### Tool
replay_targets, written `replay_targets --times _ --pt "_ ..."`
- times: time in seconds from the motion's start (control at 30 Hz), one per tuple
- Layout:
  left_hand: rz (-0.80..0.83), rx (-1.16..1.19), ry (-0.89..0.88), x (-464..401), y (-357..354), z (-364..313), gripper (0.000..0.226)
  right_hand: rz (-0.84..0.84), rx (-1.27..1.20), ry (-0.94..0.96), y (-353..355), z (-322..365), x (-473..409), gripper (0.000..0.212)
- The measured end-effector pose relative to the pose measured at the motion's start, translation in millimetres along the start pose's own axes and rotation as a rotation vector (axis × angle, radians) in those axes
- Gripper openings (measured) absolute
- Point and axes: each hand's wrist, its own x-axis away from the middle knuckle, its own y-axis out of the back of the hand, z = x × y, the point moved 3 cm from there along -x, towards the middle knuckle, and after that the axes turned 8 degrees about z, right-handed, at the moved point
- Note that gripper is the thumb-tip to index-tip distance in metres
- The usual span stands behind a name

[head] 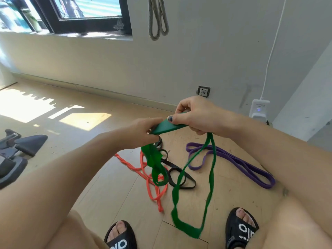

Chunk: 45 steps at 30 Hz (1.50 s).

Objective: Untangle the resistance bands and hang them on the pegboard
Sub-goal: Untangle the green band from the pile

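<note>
Partly, right hand [196,115] hides green band [166,128].

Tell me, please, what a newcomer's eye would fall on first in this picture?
First, the green band, stretched between the left hand and right hand at centre, its loops dangling toward the floor. Beneath it lie an orange band, a black band and, to the right, a purple band.

Bright daylight from window [86,8], sun patches on floor [84,121], wide-angle edge distortion
</note>
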Motion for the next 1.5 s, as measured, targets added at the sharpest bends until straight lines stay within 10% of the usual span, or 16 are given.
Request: replay_targets --times 0.47,0.67,0.83,1.5 --pt "0.034 -0.061 0.077 -8 -9 24 0.009 -0.032 0.176 -0.088 26 -27 7 0.025" --pt "-0.077 -0.018 0.067 3 9 -4 0.016 0.055 0.333 -0.191 15 -34 9 0.059" --pt "-0.105 -0.104 -0.010 6 10 -27 0.016 0.147 -0.035 -0.178 -9 -33 0 0.068" --pt "-0.048 -0.090 0.081 12 6 6 0.025 -0.085 -0.042 -0.007 13 -22 -10 0.032"
